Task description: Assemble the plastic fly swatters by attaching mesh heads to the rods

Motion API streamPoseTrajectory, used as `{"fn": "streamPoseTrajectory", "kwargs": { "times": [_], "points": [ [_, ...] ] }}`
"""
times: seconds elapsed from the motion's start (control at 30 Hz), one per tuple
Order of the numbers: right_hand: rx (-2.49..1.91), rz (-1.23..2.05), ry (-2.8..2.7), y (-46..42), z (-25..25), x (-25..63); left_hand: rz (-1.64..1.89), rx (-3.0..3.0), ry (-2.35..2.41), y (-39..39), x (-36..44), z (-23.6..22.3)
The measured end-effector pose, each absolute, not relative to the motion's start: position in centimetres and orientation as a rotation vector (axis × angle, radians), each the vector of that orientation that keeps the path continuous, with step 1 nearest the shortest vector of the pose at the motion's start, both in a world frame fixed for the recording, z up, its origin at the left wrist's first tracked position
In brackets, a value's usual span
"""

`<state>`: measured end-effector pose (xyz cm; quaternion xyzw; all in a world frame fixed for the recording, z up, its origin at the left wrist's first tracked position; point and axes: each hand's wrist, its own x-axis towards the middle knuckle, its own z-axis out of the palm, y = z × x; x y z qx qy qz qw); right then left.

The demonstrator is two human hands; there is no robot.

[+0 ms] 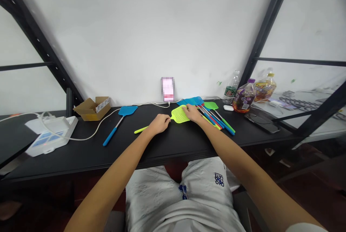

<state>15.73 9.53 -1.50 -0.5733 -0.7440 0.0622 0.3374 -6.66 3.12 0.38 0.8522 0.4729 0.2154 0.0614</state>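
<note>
A yellow-green fly swatter [179, 115] lies sideways over the black table, its perforated head to the right and its handle to the left. My left hand [160, 123] is closed round its shaft close to the neck. At the other end my right hand [192, 112] grips the right side of the head, with some fingers hidden behind it. Just right of that hand lies a pile of fly swatters [213, 118] with blue, green, red and yellow handles. A single blue fly swatter [127, 110] rests apart on the left.
An open cardboard box [93, 111] and a white power strip [54, 142] with cables occupy the left side. A phone [168, 89] leans on the wall. Bottles [244, 97], a white earphone case [228, 108] and a dark phone [261, 122] are on the right, beside a black metal frame [266, 32].
</note>
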Motion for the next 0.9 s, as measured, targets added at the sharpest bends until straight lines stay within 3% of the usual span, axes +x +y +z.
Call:
{"fn": "streamPoseTrajectory", "kwargs": {
  "times": [0.9],
  "points": [
    [-1.527, 0.143, -1.924, 9.66, -1.43, 15.93, 0.684, 2.548, 1.537, 3.70, -7.01, -0.03]
  ]
}}
